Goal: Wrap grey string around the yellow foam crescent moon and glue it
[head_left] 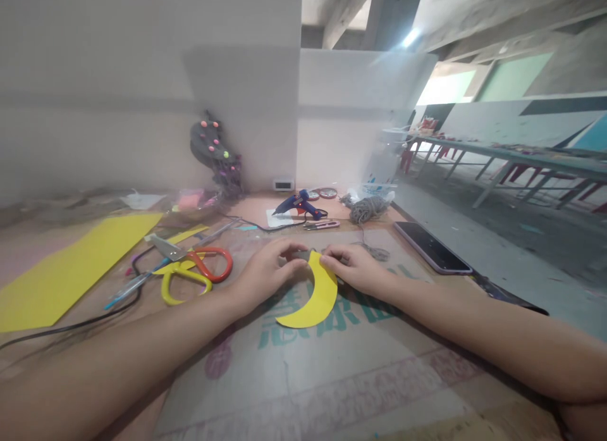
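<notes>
A yellow crescent-shaped paper cutout (322, 297) lies over the printed, plastic-covered board in front of me, its horns pointing up and to the lower left. My right hand (353, 267) pinches its upper end between thumb and fingers. On the other side, my left hand (277, 267) is curved close to the same end, thumb and forefinger tips a little apart. A small grey bit shows at the tip of the crescent, between the hands; I cannot make out whether it is yarn.
Orange-and-yellow-handled scissors (190, 267) and a large yellow sheet (71, 270) lie left. A blue glue gun (298, 205), thread snips (322, 225) and grey yarn (367, 210) are behind my hands. A phone (431, 246) lies at the right edge; a black cord (61, 327) runs left.
</notes>
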Available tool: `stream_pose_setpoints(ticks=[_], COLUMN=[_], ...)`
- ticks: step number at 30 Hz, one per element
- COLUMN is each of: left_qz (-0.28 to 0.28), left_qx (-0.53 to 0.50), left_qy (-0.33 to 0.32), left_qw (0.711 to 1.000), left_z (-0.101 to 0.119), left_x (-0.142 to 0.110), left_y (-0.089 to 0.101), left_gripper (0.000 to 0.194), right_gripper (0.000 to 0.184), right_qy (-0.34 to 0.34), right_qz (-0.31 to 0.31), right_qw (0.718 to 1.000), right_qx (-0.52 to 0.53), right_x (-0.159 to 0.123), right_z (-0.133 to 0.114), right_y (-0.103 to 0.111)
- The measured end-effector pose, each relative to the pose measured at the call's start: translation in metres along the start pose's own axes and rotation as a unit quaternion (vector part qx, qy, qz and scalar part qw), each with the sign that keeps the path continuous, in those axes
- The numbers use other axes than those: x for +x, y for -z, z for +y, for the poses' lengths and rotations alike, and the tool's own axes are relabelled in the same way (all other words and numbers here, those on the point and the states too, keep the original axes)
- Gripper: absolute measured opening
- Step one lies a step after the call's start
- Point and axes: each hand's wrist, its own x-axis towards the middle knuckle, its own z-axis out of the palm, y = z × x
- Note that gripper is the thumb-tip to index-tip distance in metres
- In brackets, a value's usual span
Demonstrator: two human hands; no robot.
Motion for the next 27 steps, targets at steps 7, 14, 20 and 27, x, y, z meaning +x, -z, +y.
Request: stream_pose_setpoints(ticks=[7, 14, 20, 27], left_qz=[0.004, 0.003, 0.009, 0.000], left_qx=[0.018, 0.004, -0.010, -0.032], left_qy=[0.007, 0.026, 0.028, 0.033], left_qw=[1.000, 1.000, 1.000, 0.999], left_z=[0.0041, 0.0073, 0.0075, 0.0035], left_x=[0.0010, 0.0002, -0.0003, 0.0028], left_y=[0.0015, 0.0030, 0.0013, 0.0005], left_gripper=[0.021, 0.022, 0.023, 0.025], right_gripper=[0.032, 0.032, 0.032, 0.032], right_qy=[-0.001, 0.002, 0.005, 0.008], right_qz=[-0.005, -0.008, -0.008, -0.009], right_qw=[1.000, 1.000, 1.000, 1.000], right_qx=[0.000, -0.009, 0.001, 0.007], right_x=[0.0000, -0.0005, 0.0001, -0.0007], right_z=[-0.0009, -0.0015, -0.0017, 0.0003], right_y=[0.0019, 0.0022, 0.0016, 0.0013])
